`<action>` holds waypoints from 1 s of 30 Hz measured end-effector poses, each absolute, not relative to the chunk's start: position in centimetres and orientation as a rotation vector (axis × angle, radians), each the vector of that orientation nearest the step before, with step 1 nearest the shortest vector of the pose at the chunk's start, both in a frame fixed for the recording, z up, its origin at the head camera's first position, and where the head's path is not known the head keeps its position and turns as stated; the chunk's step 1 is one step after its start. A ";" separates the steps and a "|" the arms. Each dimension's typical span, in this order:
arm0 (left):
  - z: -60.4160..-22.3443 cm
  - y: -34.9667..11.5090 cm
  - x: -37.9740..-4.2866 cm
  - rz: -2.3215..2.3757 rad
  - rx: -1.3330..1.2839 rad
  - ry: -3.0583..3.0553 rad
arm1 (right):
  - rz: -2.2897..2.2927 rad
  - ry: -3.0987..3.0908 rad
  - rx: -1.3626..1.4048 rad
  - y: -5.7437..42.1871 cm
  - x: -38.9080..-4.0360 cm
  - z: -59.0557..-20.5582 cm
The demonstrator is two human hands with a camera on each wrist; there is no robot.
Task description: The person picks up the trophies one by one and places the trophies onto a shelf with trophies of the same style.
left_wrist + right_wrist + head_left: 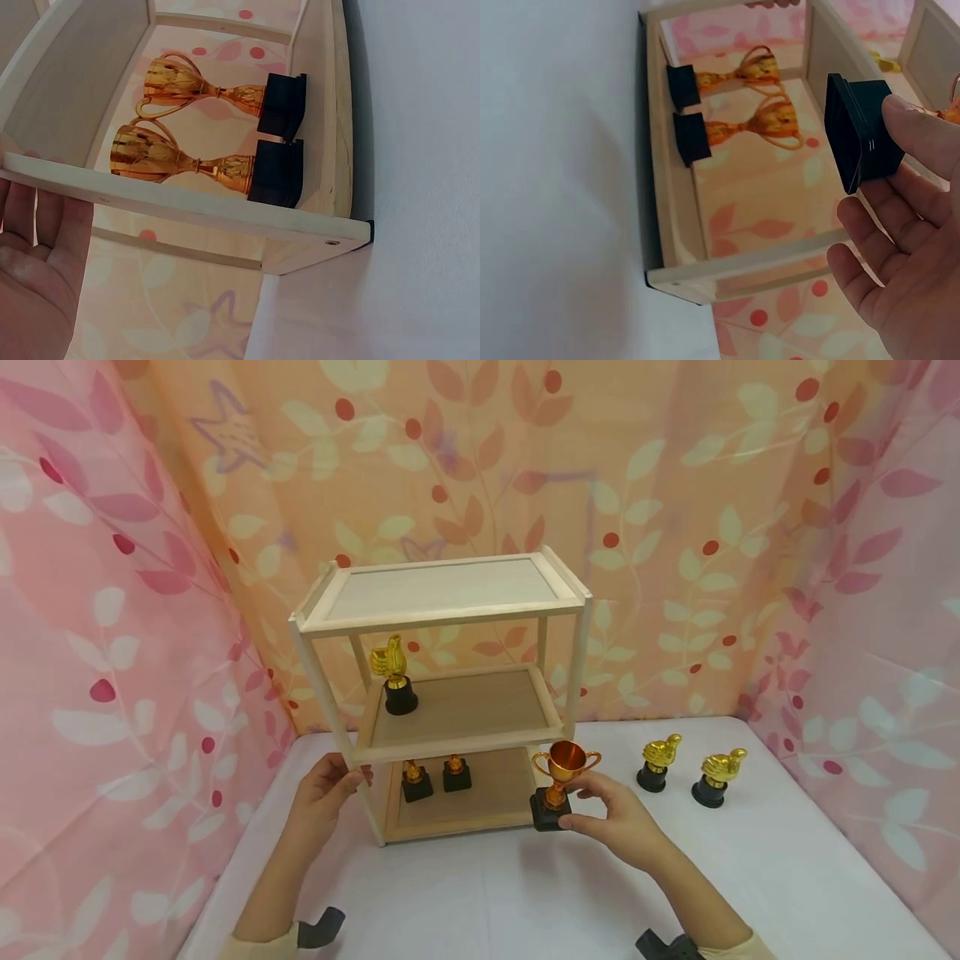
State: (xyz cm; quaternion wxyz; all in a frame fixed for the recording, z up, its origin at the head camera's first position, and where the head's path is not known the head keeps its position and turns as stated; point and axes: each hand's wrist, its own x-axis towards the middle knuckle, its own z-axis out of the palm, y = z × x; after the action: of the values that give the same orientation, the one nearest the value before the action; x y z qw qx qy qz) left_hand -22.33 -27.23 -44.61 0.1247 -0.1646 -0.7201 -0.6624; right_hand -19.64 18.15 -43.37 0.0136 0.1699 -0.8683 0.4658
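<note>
My right hand pinches a gold trophy cup by its black base, thumb on one side and fingers on the other. The cup is upright in front of the right end of the wooden shelf rack. In the right wrist view its black base shows from below. My left hand grips the rack's front left post, fingers wrapped behind it. Two more trophy cups stand side by side on the bottom shelf toward the left. A gold thumbs-up trophy stands on the middle shelf at the left.
Two more thumbs-up trophies, one nearer the rack and one farther right, stand on the white table. Leaf-patterned curtains enclose the table at the back and both sides. The rack's top shelf is a pale panel.
</note>
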 end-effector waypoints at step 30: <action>-44.5 -27.2 -22.4 -1.934 -0.476 -2.109 | 1.558 -2.577 0.728 11.5 -21.1 -49.5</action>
State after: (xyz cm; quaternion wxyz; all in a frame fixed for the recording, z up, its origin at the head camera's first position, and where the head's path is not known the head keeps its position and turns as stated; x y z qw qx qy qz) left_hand -22.41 -27.16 -44.46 0.1204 -0.1629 -0.7217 -0.6619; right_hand -21.09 11.50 -49.51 0.0220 0.2349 -0.8316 0.5027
